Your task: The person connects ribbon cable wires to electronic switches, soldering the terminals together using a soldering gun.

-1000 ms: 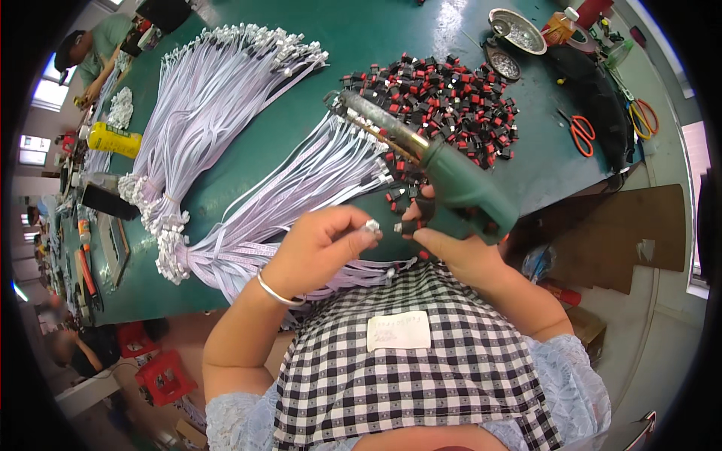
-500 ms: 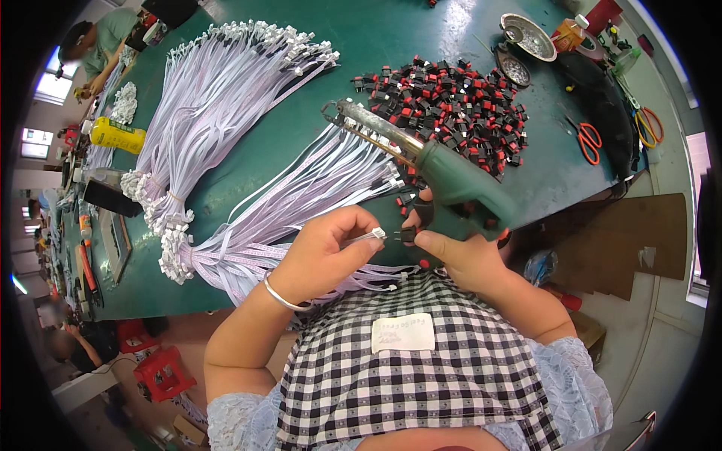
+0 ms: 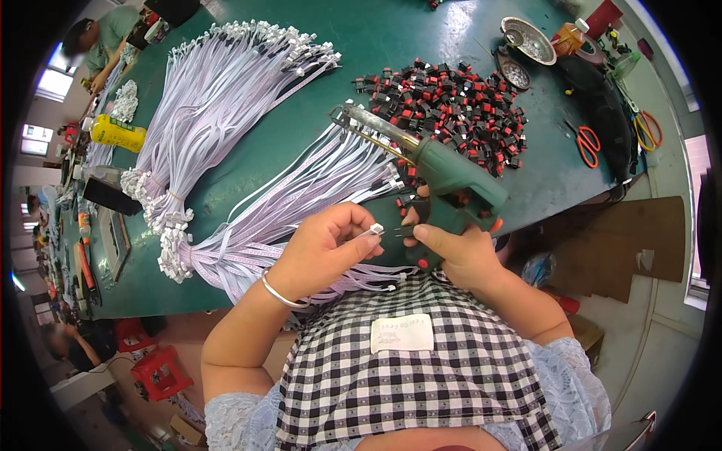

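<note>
My left hand (image 3: pixel 323 244), a silver bangle on its wrist, pinches a flat white cable close to its small white connector (image 3: pixel 376 228). Facing it across a small gap, a small black rocker switch (image 3: pixel 404 232) with two thin metal prongs is held between the thumb and finger of my right hand (image 3: pixel 468 257). A green pistol-shaped soldering gun (image 3: pixel 460 174) with a metal barrel points up and left over the table. Its handle runs down among my right fingers, which appear wrapped round it; their grip is partly hidden. More white cables (image 3: pixel 301 195) fan out beside my left hand.
Black and red switches (image 3: pixel 459 113) lie heaped beyond the gun. A larger cable bundle (image 3: pixel 226 90) spreads at the far left, near a yellow bottle (image 3: pixel 118 134). Orange-handled scissors (image 3: pixel 587 145) and a metal bowl (image 3: pixel 529 40) lie at the right. A co-worker (image 3: pixel 109 41) sits far left.
The soldering gun has shifted slightly left and down with my right hand. The connector in my left hand has moved slightly left and up. Both grips are kept.
</note>
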Demonstrator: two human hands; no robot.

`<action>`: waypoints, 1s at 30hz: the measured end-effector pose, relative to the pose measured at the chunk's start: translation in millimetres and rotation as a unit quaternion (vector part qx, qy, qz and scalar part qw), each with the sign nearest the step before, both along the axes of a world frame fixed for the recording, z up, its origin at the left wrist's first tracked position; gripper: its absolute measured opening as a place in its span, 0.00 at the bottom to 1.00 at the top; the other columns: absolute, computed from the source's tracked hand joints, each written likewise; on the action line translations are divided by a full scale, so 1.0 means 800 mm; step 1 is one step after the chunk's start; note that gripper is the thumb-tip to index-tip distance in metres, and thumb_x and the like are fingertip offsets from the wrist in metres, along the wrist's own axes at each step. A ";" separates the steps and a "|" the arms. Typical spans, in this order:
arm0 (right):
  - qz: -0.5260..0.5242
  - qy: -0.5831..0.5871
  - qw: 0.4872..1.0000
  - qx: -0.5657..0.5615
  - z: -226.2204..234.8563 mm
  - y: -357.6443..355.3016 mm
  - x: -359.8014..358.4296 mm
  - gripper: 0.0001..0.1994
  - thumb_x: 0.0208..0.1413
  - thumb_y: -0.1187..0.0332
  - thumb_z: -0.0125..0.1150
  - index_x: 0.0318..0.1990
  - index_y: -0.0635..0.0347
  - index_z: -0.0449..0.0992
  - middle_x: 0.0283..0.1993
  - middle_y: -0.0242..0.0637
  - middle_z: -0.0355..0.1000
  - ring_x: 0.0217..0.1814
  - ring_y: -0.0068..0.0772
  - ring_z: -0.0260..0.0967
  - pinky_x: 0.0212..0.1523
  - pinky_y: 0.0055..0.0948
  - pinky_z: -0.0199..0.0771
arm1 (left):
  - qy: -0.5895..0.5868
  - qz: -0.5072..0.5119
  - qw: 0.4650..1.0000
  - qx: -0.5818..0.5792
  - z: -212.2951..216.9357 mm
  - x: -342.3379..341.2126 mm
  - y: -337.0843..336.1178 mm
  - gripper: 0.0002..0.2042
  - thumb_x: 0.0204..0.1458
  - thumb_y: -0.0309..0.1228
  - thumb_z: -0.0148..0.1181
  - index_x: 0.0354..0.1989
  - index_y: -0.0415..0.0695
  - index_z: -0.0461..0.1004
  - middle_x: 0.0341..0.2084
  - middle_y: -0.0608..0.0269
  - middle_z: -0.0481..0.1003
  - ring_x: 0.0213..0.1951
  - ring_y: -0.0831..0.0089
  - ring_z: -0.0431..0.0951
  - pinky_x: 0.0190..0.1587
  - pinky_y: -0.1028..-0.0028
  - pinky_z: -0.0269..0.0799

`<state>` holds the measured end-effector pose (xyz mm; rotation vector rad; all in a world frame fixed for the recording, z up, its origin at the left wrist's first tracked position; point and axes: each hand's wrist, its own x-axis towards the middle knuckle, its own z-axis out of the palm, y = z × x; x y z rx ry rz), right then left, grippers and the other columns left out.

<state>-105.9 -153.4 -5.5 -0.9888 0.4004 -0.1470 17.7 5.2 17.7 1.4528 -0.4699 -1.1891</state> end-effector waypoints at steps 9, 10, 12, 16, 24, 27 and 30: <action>0.017 -0.004 0.998 -0.055 0.003 0.004 0.003 0.23 0.46 0.80 0.55 0.51 0.62 0.58 0.38 0.38 0.66 0.41 0.29 0.65 0.42 0.30 0.71 | -0.012 -0.008 1.000 -0.019 -0.011 -0.004 0.000 0.06 0.48 0.27 0.54 0.31 0.38 0.67 0.25 0.67 0.71 0.29 0.84 0.69 0.31 0.84 0.65; 0.009 -0.001 0.999 -0.043 0.002 0.005 0.005 0.22 0.46 0.80 0.55 0.51 0.62 0.59 0.38 0.38 0.67 0.40 0.28 0.66 0.41 0.29 0.71 | -0.013 -0.007 1.000 -0.018 -0.012 -0.004 -0.001 0.06 0.48 0.27 0.54 0.31 0.38 0.67 0.25 0.67 0.71 0.29 0.84 0.69 0.31 0.84 0.65; 0.001 0.006 0.999 -0.035 0.003 0.006 0.006 0.22 0.46 0.80 0.56 0.50 0.62 0.59 0.37 0.38 0.67 0.38 0.28 0.66 0.39 0.28 0.71 | -0.030 -0.011 0.999 -0.020 -0.012 -0.004 -0.001 0.07 0.48 0.28 0.55 0.31 0.38 0.67 0.24 0.70 0.70 0.26 0.86 0.66 0.28 0.85 0.62; -0.030 0.025 0.999 -0.031 0.005 0.009 0.009 0.20 0.47 0.78 0.57 0.49 0.63 0.61 0.37 0.38 0.67 0.35 0.27 0.67 0.36 0.25 0.70 | -0.034 -0.012 0.999 -0.010 -0.013 -0.002 0.000 0.06 0.48 0.28 0.55 0.30 0.38 0.68 0.23 0.71 0.69 0.24 0.87 0.64 0.26 0.85 0.60; -0.037 0.026 0.998 -0.045 0.006 0.010 0.010 0.19 0.47 0.77 0.58 0.48 0.63 0.62 0.37 0.37 0.67 0.36 0.27 0.67 0.35 0.25 0.71 | -0.006 0.000 1.000 -0.008 -0.010 -0.004 0.001 0.05 0.49 0.27 0.55 0.31 0.38 0.69 0.24 0.70 0.70 0.25 0.87 0.66 0.27 0.85 0.62; -0.038 0.037 0.997 -0.053 0.005 0.012 0.010 0.19 0.47 0.76 0.58 0.48 0.63 0.62 0.37 0.37 0.67 0.36 0.26 0.67 0.35 0.25 0.72 | 0.010 0.007 1.000 -0.015 -0.002 -0.005 -0.002 0.04 0.48 0.25 0.55 0.30 0.38 0.68 0.25 0.69 0.71 0.26 0.86 0.67 0.28 0.85 0.63; -0.041 0.042 0.997 -0.059 0.004 0.014 0.011 0.19 0.47 0.76 0.58 0.48 0.63 0.63 0.37 0.37 0.67 0.37 0.26 0.67 0.34 0.25 0.73 | 0.014 0.014 1.000 -0.006 -0.008 -0.005 -0.001 0.04 0.47 0.24 0.55 0.28 0.38 0.67 0.27 0.67 0.71 0.28 0.85 0.67 0.31 0.84 0.65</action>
